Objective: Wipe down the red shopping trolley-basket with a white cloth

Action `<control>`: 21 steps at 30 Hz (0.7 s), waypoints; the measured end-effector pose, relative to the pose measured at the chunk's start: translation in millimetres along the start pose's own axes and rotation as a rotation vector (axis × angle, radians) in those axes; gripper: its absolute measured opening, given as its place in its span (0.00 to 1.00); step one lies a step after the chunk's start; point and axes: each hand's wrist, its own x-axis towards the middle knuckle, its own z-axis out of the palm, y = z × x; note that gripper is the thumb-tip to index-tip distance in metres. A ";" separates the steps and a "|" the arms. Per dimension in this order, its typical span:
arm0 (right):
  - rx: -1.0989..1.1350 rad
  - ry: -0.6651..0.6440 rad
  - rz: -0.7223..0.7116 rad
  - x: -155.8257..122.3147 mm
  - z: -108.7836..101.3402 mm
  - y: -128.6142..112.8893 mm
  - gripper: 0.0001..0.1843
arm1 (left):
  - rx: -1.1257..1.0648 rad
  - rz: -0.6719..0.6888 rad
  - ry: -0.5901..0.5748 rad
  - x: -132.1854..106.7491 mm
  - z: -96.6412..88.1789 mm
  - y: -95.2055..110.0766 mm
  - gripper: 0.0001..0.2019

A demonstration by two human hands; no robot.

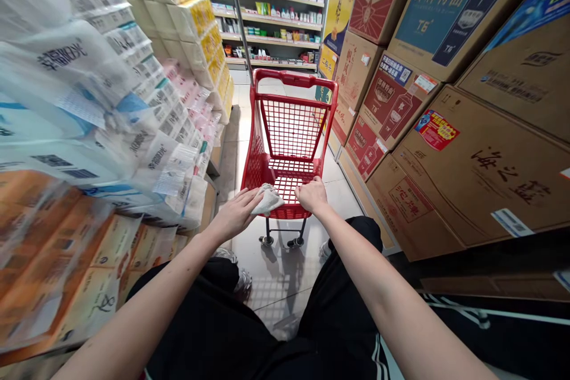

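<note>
A red plastic shopping cart (pixel 291 130) stands in a shop aisle in front of me, its basket holding nothing I can see. My left hand (pixel 236 211) presses a white cloth (pixel 268 200) against the cart's near rim, fingers closed over the cloth. My right hand (pixel 312 195) is curled around the same rim just to the right of the cloth. I am low down, with my knees in black trousers on either side of the view.
Stacked packs of tissue paper (pixel 89 119) line the left side. Large brown cardboard boxes (pixel 467 160) are piled along the right. Shelves with small bottles (pixel 276 12) stand at the far end of the tiled aisle (pixel 276 273).
</note>
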 end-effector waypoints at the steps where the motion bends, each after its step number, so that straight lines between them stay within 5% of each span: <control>1: 0.004 -0.002 0.003 0.1 -0.2 -0.1 0.27 | -0.001 0.002 0.000 -1.2 0.7 -1.5 0.26; 14: 0.008 0.006 0.006 2.2 2.6 -2.1 0.25 | 0.123 -0.055 -0.105 14.5 -2.1 -3.7 0.12; 21: -0.005 -0.005 0.005 0.9 1.5 2.7 0.25 | 0.185 -0.049 -0.100 16.2 0.1 1.0 0.14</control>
